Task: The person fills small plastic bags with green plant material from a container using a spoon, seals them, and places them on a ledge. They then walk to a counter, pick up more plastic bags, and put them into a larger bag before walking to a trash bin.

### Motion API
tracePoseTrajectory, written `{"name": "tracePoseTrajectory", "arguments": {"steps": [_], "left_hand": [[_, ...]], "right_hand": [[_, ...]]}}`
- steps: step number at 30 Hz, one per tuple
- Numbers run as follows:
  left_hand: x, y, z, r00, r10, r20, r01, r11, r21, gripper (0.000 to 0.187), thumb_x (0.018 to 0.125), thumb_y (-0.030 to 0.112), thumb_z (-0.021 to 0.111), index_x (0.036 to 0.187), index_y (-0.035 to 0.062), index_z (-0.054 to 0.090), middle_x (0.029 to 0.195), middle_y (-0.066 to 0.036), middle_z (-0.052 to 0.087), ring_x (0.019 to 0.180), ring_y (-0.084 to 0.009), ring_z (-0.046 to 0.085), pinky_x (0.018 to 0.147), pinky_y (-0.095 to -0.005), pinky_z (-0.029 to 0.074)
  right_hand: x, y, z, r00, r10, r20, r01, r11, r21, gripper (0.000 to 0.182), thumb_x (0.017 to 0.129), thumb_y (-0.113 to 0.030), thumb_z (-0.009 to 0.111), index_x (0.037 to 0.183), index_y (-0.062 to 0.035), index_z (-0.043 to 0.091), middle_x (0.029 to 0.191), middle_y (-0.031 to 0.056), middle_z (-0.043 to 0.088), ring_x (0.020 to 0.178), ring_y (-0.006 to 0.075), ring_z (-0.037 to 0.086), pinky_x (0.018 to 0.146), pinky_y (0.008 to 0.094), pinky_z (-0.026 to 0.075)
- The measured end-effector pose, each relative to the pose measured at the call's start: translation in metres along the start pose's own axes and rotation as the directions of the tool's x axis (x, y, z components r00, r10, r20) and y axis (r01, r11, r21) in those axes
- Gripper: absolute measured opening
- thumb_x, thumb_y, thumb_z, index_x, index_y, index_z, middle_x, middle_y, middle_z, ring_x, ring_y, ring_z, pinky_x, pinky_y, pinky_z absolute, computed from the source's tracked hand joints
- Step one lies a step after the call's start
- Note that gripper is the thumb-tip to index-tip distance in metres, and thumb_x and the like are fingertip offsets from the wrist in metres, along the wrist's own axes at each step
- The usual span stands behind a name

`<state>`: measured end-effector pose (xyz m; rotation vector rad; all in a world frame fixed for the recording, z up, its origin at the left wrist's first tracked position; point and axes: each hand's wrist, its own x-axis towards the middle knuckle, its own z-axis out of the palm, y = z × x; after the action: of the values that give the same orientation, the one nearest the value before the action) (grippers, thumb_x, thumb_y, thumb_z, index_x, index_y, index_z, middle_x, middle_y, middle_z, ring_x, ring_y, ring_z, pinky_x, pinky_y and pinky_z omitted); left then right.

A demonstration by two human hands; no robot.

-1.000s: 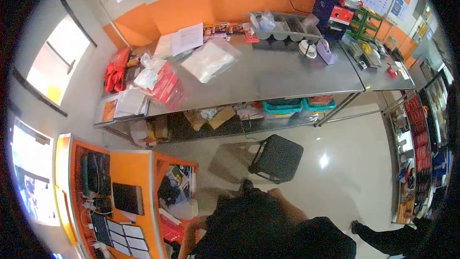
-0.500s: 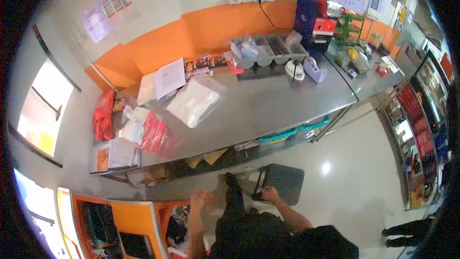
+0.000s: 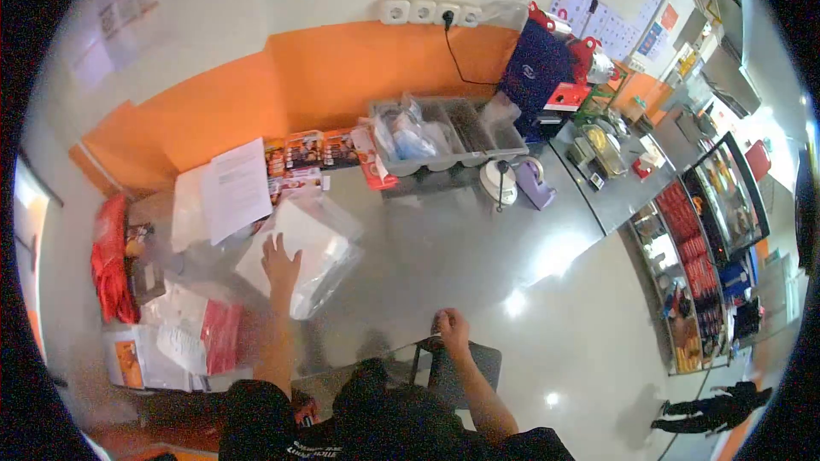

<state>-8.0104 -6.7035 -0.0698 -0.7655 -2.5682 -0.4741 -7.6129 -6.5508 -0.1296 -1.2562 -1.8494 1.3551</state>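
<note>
My left hand [image 3: 280, 266] lies with fingers spread on a stack of white sheets or bags in a clear plastic wrapper [image 3: 323, 277], flat on the steel table [image 3: 410, 248]. My right hand [image 3: 453, 327] is curled closed at the table's front edge, just above a dark chair [image 3: 478, 371]. A small dark bit shows beside its fingers; what it holds, if anything, cannot be made out. Left of the wrapped stack are printed papers [image 3: 237, 192] and a red-and-white plastic packet [image 3: 220, 337].
A grey divided bin [image 3: 436, 158] holds plastic bags at the back. Near it are a white round device [image 3: 498, 182], a purple tape dispenser [image 3: 535, 183] and a blue-and-red machine [image 3: 538, 68]. A display case [image 3: 692, 256] stands at right, with a dark-clothed person [image 3: 717, 410] nearby.
My left hand has moved from below the table up onto the wrapped white stack, fingers spread. My right hand has risen to the table edge by the chair. The view has shifted closer to the table.
</note>
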Motion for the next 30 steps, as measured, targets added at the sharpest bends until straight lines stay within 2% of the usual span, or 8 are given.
{"name": "tracePoseTrajectory", "arguments": {"steps": [3, 6, 9, 13, 15, 21, 25, 30], "left_hand": [[0.011, 0.002, 0.027, 0.977, 0.034, 0.21, -0.034, 0.999, -0.004, 0.04, 0.08, 0.028, 0.063, 0.113, 0.0074, 0.057, 0.112, -0.015, 0.059, 0.11, -0.0334, 0.052, 0.095, -0.046, 0.04], [0.015, -0.033, 0.075, 0.936, 0.124, 0.33, -0.07, 0.983, -0.171, 0.031, 0.079, 0.024, 0.063, 0.104, 0.0057, 0.062, 0.105, -0.014, 0.062, 0.103, -0.0325, 0.056, 0.09, -0.0438, 0.042], [0.027, -0.025, 0.036, 0.91, 0.032, 0.413, 0.05, 0.981, -0.186, 0.02, 0.08, 0.016, 0.059, 0.094, 0.0026, 0.065, 0.097, -0.012, 0.065, 0.094, -0.0307, 0.059, 0.084, -0.0396, 0.044], [0.029, -0.03, 0.0, 0.945, -0.225, 0.238, 0.288, 0.917, -0.277, 0.022, 0.085, 0.016, 0.054, 0.094, -0.0012, 0.062, 0.096, -0.016, 0.064, 0.091, -0.03, 0.06, 0.084, -0.0377, 0.044], [0.026, -0.044, -0.006, 0.908, -0.293, 0.3, 0.367, 0.901, -0.23, 0.026, 0.087, 0.018, 0.051, 0.102, -0.0022, 0.059, 0.102, -0.018, 0.062, 0.097, -0.0316, 0.058, 0.087, -0.0382, 0.043], [-0.023, -0.109, -0.036, 0.895, -0.396, 0.205, 0.436, 0.872, -0.22, 0.033, 0.089, 0.019, 0.05, 0.111, -0.0037, 0.057, 0.111, -0.022, 0.059, 0.11, -0.0361, 0.05, 0.096, -0.0423, 0.039], [-0.092, -0.152, -0.015, 0.968, -0.243, 0.054, 0.237, 0.965, 0.109, 0.032, 0.086, 0.017, 0.054, 0.109, -0.0039, 0.059, 0.112, -0.021, 0.059, 0.109, -0.0362, 0.053, 0.096, -0.0441, 0.039], [-0.095, -0.07, -0.038, 0.895, -0.433, 0.106, 0.446, 0.86, -0.25, 0.028, 0.085, 0.017, 0.058, 0.103, -0.0045, 0.06, 0.099, -0.017, 0.064, 0.092, -0.0306, 0.059, 0.084, -0.0404, 0.045]], "right_hand": [[-0.001, -0.018, -0.005, 0.995, -0.081, -0.065, 0.061, 0.964, -0.259, 0.028, 0.089, -0.025, 0.058, 0.098, 0.0015, 0.061, 0.077, 0.0102, 0.065, 0.063, 0.014, 0.061, 0.059, 0.0294, 0.05], [-0.003, -0.066, -0.007, 0.959, 0.284, -0.016, -0.284, 0.955, -0.079, 0.028, 0.089, -0.025, 0.058, 0.098, 0.0016, 0.062, 0.074, 0.0105, 0.065, 0.063, 0.013, 0.061, 0.058, 0.0292, 0.049], [0.004, -0.047, -0.006, 0.98, 0.198, 0.0, -0.198, 0.98, 0.006, 0.027, 0.089, -0.023, 0.057, 0.1, 0.0008, 0.063, 0.068, 0.0057, 0.063, 0.056, 0.0119, 0.057, 0.055, 0.0294, 0.048], [0.055, -0.076, -0.005, 0.977, 0.202, 0.065, -0.21, 0.962, 0.174, 0.026, 0.091, -0.024, 0.055, 0.098, 0.0011, 0.062, 0.067, 0.0018, 0.058, 0.059, 0.0097, 0.053, 0.056, 0.0279, 0.045], [0.122, -0.075, -0.001, 0.999, 0.045, 0.001, -0.045, 0.997, -0.066, 0.025, 0.092, -0.023, 0.053, 0.094, 0.0009, 0.061, 0.067, 0.0004, 0.055, 0.062, 0.0089, 0.051, 0.057, 0.0264, 0.043], [0.354, -0.221, 0.029, 0.873, -0.421, -0.246, 0.453, 0.887, 0.088, 0.019, 0.086, -0.017, 0.058, 0.092, 0.0005, 0.059, 0.068, 0.0088, 0.059, 0.061, 0.0127, 0.052, 0.057, 0.0286, 0.044], [0.508, -0.23, 0.112, 0.825, -0.543, -0.157, 0.502, 0.831, -0.238, 0.045, 0.079, -0.035, 0.064, 0.111, -0.0038, 0.055, 0.096, 0.0205, 0.064, 0.088, 0.0364, 0.062, 0.075, 0.0433, 0.05], [0.56, -0.227, 0.144, 0.955, -0.264, 0.138, 0.297, 0.822, -0.486, 0.053, 0.079, -0.042, 0.061, 0.116, -0.0048, 0.054, 0.105, 0.0227, 0.061, 0.093, 0.0393, 0.06, 0.083, 0.0449, 0.049]]}}
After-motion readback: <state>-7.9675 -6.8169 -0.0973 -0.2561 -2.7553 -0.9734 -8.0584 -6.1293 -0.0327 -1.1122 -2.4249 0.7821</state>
